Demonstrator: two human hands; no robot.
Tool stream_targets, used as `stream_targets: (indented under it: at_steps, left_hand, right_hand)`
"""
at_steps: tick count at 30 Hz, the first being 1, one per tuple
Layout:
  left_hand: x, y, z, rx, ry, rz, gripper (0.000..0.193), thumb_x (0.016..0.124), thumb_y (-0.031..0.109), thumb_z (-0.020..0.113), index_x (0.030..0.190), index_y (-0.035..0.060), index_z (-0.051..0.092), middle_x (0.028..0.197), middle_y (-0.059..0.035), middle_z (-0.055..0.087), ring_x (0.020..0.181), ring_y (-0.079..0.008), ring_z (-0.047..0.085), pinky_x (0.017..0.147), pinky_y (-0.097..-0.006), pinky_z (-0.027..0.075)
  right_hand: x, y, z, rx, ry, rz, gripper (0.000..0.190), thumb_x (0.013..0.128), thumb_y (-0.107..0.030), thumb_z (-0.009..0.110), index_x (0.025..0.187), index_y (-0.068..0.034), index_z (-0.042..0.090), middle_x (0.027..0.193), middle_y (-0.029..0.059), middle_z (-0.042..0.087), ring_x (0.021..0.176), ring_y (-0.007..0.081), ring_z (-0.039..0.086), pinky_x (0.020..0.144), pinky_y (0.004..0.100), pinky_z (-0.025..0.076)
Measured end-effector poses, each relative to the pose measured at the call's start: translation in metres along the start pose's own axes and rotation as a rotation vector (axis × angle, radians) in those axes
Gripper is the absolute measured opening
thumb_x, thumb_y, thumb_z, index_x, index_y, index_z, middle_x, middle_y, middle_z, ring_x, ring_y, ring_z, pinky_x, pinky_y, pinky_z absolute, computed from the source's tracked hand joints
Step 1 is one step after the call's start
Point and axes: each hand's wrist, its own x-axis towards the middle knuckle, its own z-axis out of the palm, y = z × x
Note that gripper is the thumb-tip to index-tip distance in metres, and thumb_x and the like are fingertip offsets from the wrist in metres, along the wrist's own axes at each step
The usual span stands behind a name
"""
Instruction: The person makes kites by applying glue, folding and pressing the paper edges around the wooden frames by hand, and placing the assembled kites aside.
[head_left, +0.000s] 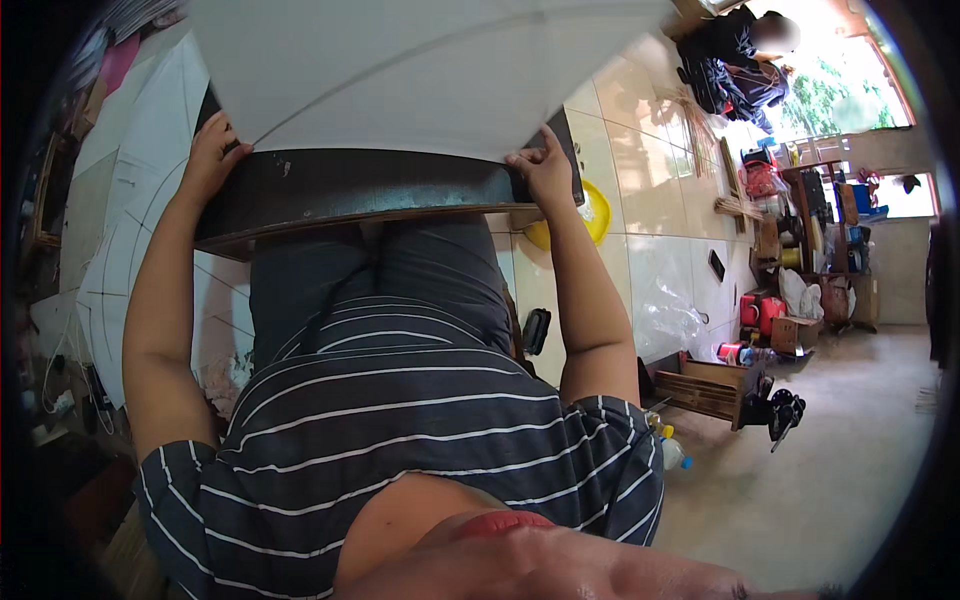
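A large white sheet (420, 82), paper or thin fabric, spreads before me over a dark low table (375, 180). One long curved dark line crosses it, and it widens away from me. My left hand (212, 161) grips its near left corner, with the thumb along the edge. At the near right corner my right hand (546, 171) holds the edge between thumb and fingers, the index finger raised. The sheet's far part runs out of view at the top. Between both hands, its near edge lies slightly slack above the tabletop.
Another white sheet with drawn lines (142, 225) lies at left. A yellow basin (597, 217) stands on the tiles beyond the table's right side. Farther right are a phone (717, 265), clear plastic (667, 315), a wooden box (701, 386) and cluttered shelves (814, 217). A person (731, 67) sits near the window.
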Motion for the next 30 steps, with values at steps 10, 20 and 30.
stream_targets:
  at_steps: [10, 20, 30]
  left_hand:
    - [0.003, 0.020, 0.005, -0.101, 0.213, -0.188, 0.017, 0.073, 0.019, 0.070, 0.086, 0.0090, 0.065, 0.119, -0.0055, 0.055, 0.121, -0.0291, 0.042, 0.100, -0.0386, 0.033]
    - [-0.024, 0.059, -0.003, 0.547, -0.090, 0.053, 0.032, 0.083, 0.009, 0.042, 0.108, 0.0158, 0.060, 0.113, -0.0032, 0.059, 0.114, -0.0204, 0.050, 0.106, -0.0525, 0.017]
    - [-0.011, 0.097, 0.031, 0.555, -0.366, 0.018, 0.055, 0.085, 0.010, 0.042, 0.139, 0.0152, 0.030, 0.143, -0.0161, 0.027, 0.118, -0.0360, 0.045, 0.104, -0.0565, 0.021]
  right_hand:
    - [-0.004, -0.008, -0.001, -0.246, 0.042, -0.111, 0.085, 0.063, -0.019, 0.079, 0.136, -0.016, 0.035, 0.096, 0.0022, 0.061, 0.092, 0.0221, 0.055, 0.085, 0.0402, 0.039]
    - [-0.006, 0.000, 0.002, -0.305, 0.085, -0.228, 0.080, 0.065, -0.022, 0.078, 0.134, -0.018, 0.039, 0.101, 0.0046, 0.060, 0.096, 0.0252, 0.052, 0.084, 0.0427, 0.039]
    - [-0.007, -0.004, 0.008, -0.337, 0.084, -0.226, 0.077, 0.067, -0.020, 0.077, 0.134, -0.019, 0.039, 0.102, 0.0023, 0.059, 0.098, 0.0231, 0.052, 0.086, 0.0405, 0.037]
